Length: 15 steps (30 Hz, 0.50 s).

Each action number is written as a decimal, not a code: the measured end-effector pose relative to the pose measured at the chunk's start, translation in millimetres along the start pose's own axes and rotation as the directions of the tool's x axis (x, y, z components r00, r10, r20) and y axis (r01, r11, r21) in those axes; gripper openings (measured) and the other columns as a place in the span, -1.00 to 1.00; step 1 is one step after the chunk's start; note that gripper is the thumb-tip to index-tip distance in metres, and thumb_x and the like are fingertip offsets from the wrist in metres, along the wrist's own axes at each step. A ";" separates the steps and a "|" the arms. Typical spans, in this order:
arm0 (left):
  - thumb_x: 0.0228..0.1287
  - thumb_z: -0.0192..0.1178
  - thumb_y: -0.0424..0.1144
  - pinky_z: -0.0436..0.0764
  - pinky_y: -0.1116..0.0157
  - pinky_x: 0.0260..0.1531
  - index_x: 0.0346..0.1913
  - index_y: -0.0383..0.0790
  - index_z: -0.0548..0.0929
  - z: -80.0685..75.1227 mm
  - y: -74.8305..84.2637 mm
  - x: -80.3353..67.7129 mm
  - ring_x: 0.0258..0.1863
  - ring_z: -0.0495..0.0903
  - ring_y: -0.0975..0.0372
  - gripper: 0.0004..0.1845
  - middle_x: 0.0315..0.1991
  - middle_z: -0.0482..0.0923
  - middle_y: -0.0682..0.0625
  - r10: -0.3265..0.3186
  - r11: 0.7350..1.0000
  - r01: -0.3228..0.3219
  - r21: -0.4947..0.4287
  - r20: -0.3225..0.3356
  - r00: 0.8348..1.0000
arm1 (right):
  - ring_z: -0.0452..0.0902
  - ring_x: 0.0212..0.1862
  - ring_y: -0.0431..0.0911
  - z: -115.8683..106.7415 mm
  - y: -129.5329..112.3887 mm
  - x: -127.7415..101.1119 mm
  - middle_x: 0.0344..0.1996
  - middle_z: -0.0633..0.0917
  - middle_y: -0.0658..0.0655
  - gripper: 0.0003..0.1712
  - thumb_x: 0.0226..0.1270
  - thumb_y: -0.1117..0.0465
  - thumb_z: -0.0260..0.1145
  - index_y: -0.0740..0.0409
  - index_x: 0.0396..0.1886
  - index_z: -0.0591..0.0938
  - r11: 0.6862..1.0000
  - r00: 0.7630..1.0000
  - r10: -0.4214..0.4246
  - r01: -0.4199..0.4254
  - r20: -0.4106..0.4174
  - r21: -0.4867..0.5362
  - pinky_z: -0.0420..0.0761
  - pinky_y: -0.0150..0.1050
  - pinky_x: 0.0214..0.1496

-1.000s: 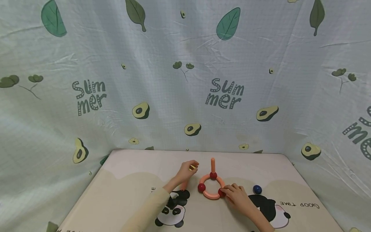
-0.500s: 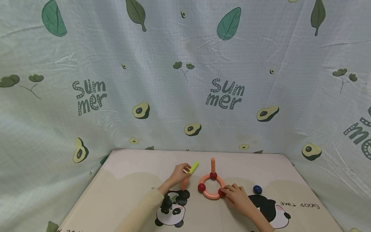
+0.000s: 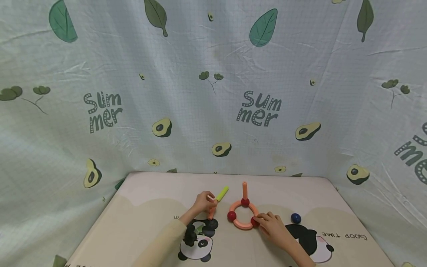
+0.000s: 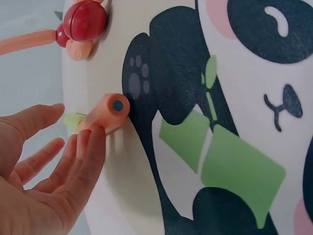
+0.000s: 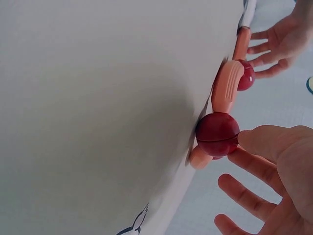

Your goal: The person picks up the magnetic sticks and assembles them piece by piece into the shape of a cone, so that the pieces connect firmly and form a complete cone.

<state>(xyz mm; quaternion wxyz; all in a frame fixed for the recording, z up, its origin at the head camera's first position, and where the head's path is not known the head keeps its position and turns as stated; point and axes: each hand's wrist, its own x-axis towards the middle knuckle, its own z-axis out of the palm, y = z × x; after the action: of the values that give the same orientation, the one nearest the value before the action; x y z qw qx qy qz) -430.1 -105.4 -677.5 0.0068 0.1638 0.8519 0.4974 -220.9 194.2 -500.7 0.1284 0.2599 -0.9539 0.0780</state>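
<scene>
On the table, my right hand (image 3: pixel 275 230) pinches a red ball (image 5: pixel 212 128) between thumb and index finger. That ball belongs to a ring of orange curved sticks (image 3: pixel 243 225) and red balls (image 3: pixel 231 216). A straight orange stick (image 3: pixel 245 190) points away from the ring's far ball. Left of the ring, my left hand (image 3: pixel 202 203) is beside a loose orange stick (image 4: pixel 104 111) with a dark round end. Its fingertips touch or nearly touch that stick, while the thumb stands apart. Just beyond lies a yellow-green stick (image 3: pixel 222 193), mostly hidden in the left wrist view.
A dark blue ball (image 3: pixel 295 218) lies right of my right hand. The table (image 3: pixel 153 193) carries printed pandas and lettering. Behind it hangs a pale curtain (image 3: pixel 186 104) with leaf and avocado prints.
My left hand has let go of the yellow-green stick, which now lies beyond the loose orange stick. The hand has moved back toward me and left. My right hand keeps its place.
</scene>
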 end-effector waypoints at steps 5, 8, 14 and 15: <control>-0.12 0.36 -0.25 0.51 0.29 -0.65 -0.23 -0.31 0.54 -23.8 76.9 -36.9 -0.54 0.54 0.19 -0.64 -0.45 0.59 -0.10 -0.072 0.994 0.069 0.088 0.033 0.997 | 0.35 -0.25 -0.20 0.1 0.2 0.1 -0.20 0.61 -0.06 -0.68 0.03 0.23 0.32 -0.01 -0.13 0.62 1.000 1.000 0.006 -0.006 0.002 0.010 0.30 -0.24 -0.27; -0.19 0.38 -0.32 0.53 0.31 -0.61 -0.27 -0.36 0.53 -43.9 145.0 -68.7 -0.53 0.52 0.20 -0.64 -0.44 0.57 -0.13 -0.150 0.988 0.147 0.053 0.041 0.988 | 0.36 -0.25 -0.19 -0.3 0.3 0.1 -0.19 0.61 -0.05 -0.68 0.04 0.24 0.31 -0.01 -0.13 0.62 1.000 1.000 0.008 -0.008 0.008 0.019 0.30 -0.24 -0.27; -0.17 0.32 -0.44 0.56 0.31 -0.60 -0.22 -0.48 0.49 -53.9 193.5 -90.0 -0.52 0.51 0.19 -0.64 -0.39 0.56 -0.23 -0.209 0.973 0.205 0.103 0.026 0.978 | 0.36 -0.24 -0.17 -0.7 0.5 0.2 -0.19 0.60 -0.03 -0.67 0.05 0.25 0.31 -0.01 -0.12 0.62 1.000 1.000 0.008 -0.009 0.023 0.026 0.31 -0.21 -0.28; -0.16 0.31 -0.45 0.56 0.31 -0.60 -0.22 -0.49 0.49 -53.4 193.2 -89.9 -0.52 0.52 0.20 -0.64 -0.39 0.57 -0.23 -0.198 0.975 0.194 0.109 0.025 0.980 | 0.36 -0.24 -0.17 -0.6 0.6 0.2 -0.19 0.60 -0.03 -0.67 0.05 0.25 0.31 0.00 -0.12 0.62 1.000 1.000 0.009 -0.010 0.024 0.025 0.32 -0.21 -0.28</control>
<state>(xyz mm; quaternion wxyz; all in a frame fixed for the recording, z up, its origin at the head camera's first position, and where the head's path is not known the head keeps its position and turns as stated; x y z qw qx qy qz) -301.7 -89.0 -500.0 0.0622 0.0877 0.8889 0.4452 -221.2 194.7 -500.1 0.1133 0.2578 -0.9555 0.0875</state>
